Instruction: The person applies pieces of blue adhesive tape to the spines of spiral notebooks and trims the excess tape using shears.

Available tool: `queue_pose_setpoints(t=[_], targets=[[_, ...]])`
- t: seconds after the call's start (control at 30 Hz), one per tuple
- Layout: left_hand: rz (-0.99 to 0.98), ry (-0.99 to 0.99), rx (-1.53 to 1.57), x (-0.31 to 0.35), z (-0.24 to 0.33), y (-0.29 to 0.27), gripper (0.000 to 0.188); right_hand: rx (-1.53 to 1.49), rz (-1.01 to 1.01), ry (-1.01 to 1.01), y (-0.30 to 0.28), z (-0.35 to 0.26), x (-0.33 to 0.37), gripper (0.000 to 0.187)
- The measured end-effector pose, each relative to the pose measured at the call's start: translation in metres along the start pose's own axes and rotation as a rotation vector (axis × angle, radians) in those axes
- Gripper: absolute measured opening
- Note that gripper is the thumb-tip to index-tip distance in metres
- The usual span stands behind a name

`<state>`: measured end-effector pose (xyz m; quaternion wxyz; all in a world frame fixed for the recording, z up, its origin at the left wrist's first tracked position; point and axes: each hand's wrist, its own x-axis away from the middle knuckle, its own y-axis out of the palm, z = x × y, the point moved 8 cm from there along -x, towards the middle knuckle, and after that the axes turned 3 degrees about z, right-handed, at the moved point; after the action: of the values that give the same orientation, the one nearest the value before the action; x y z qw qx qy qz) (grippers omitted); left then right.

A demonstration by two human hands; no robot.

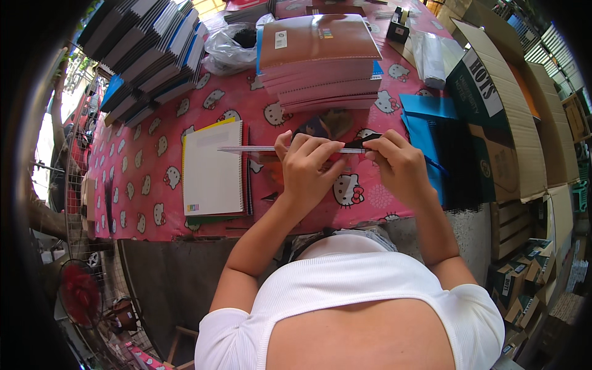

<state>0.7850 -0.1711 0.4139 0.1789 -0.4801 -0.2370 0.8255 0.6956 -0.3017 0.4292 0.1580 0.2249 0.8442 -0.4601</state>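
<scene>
A thin spiral notebook (pixel 250 148), seen edge-on, is held level above the table. My left hand (pixel 311 165) grips it near its middle, fingers closed over the edge. At its right end my right hand (pixel 398 161) pinches it, where a small black part (pixel 361 143) shows beside the fingertips; I cannot make out what that part is. To the left of my hands lies a small stack of spiral notebooks with a white one (pixel 214 169) on top, and yellow, red and green covers peek out beneath. Just beyond my hands stands a tall pile of notebooks with a brown cover (pixel 317 46) uppermost.
Tall notebook stacks (pixel 139 52) fill the far left of the pink patterned table (pixel 139 179). A plastic bag (pixel 229 52), a tape dispenser (pixel 399 26) and a clear plastic packet (pixel 428 58) lie farther back. Blue folders (pixel 425 117) and an open carton (pixel 512 123) are at right.
</scene>
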Motion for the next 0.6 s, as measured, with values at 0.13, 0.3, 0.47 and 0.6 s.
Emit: queue_pose_setpoints(t=[0.13, 0.3, 0.47, 0.6], targets=[[0.007, 0.01, -0.002, 0.0, 0.001, 0.002, 0.023, -0.011, 0.015, 0.014, -0.003, -0.009, -0.004, 0.024], [-0.017, 0.006, 0.023, 0.004, 0.001, -0.002, 0.023, 0.025, -0.207, -0.027, 0.008, -0.008, -0.006, 0.035], [-0.015, 0.066, 0.078, 0.015, 0.006, -0.009, 0.026, 0.149, -0.264, -0.116, 0.015, 0.04, -0.073, 0.047], [0.049, 0.013, 0.03, 0.006, 0.008, -0.012, 0.033, 0.233, -0.419, -0.299, 0.159, 0.124, -0.053, 0.069]])
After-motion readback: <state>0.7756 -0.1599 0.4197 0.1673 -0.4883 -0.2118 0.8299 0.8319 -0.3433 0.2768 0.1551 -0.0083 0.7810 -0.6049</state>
